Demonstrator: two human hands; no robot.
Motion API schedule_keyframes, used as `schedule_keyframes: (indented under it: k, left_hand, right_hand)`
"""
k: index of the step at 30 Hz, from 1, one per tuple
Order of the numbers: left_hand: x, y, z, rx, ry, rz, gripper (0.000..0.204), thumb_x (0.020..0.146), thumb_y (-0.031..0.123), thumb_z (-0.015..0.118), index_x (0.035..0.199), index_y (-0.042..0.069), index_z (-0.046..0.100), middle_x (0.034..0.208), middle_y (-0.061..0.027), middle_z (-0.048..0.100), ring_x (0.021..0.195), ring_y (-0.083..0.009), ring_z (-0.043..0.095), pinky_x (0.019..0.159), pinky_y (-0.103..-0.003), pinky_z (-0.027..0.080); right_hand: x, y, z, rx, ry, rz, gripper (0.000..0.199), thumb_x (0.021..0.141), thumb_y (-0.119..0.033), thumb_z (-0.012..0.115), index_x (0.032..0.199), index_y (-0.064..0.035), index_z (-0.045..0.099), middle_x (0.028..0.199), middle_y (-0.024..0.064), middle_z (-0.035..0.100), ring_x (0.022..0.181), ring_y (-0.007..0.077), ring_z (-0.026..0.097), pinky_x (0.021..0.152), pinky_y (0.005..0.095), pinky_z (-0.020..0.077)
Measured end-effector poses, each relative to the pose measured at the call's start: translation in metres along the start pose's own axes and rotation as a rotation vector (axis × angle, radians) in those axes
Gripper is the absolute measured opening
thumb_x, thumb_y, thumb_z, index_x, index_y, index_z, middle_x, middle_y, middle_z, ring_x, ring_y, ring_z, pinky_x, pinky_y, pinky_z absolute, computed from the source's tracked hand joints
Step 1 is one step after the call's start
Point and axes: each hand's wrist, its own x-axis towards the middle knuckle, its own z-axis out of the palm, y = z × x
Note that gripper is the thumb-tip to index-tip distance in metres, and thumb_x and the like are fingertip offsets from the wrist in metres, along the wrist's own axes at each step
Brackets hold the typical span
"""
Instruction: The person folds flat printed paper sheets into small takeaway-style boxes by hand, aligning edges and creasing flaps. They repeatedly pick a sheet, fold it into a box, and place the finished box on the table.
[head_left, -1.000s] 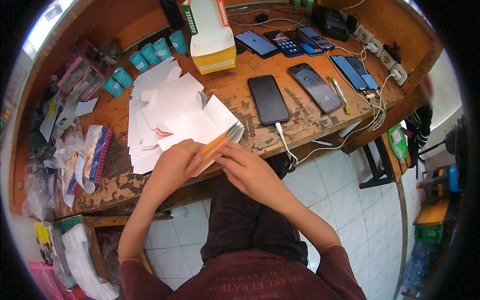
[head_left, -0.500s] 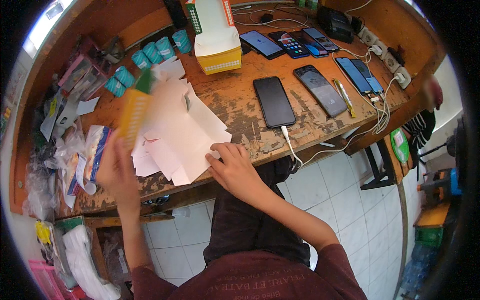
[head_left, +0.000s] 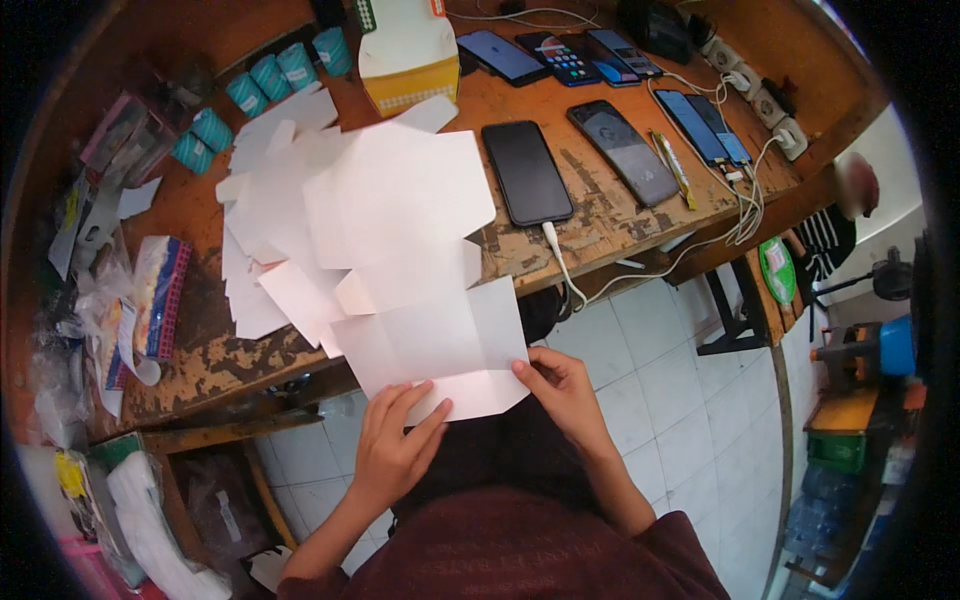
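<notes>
An unfolded cardboard box (head_left: 410,190), white side up, reaches from the desk out past its front edge toward me. My left hand (head_left: 400,440) grips its near edge, fingers lying over the small end flap. At the flap's right corner my right hand (head_left: 565,390) pinches the card, thumb on top. A crease runs across the card just beyond my fingers. Beneath and to the left lie more flat box blanks (head_left: 255,300) in a loose, overlapping pile. Behind them stands a folded box (head_left: 410,90), yellow outside and white inside, with its lid up.
Several phones line the desk's right half; a black one (head_left: 527,175) has a white cable (head_left: 560,265) plugged in. Teal rolls (head_left: 330,50) stand at the back left. Plastic bags and a blue-red packet (head_left: 160,290) crowd the left side. Power sockets (head_left: 765,105) run along the right.
My left hand has come from the left, where it held a yellow-and-green box piece, to the card's near edge. The unfolded box now extends over my lap, and my right hand grips its corner.
</notes>
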Motion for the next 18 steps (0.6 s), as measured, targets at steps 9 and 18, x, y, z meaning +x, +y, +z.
schedule_keyframes:
  k: [9, 18]
  left_hand:
    - [0.006, 0.053, 0.052, -0.242, 0.212, -0.220, 0.027, 0.064, 0.016, 0.078, 0.087, 0.008, 0.066, 0.081, -0.0034, 0.055, 0.075, -0.0211, 0.053, 0.066, -0.033, 0.037]
    - [0.000, 0.051, 0.065, -0.677, 0.273, -0.532, 0.006, 0.076, 0.001, 0.068, 0.080, 0.000, 0.064, 0.074, -0.0063, 0.063, 0.065, -0.0151, 0.059, 0.061, -0.024, 0.047]
  right_hand:
    - [-0.023, 0.019, 0.006, 0.206, 0.093, 0.083, 0.012, 0.087, -0.010, 0.061, 0.092, 0.0007, 0.061, 0.083, 0.0051, 0.063, 0.073, 0.0096, 0.059, 0.067, 0.0219, 0.0478]
    - [-0.025, 0.034, -0.004, 0.206, 0.089, 0.002, 0.014, 0.087, -0.010, 0.061, 0.094, 0.0024, 0.060, 0.100, 0.0064, 0.052, 0.090, 0.0131, 0.055, 0.081, 0.0263, 0.0460]
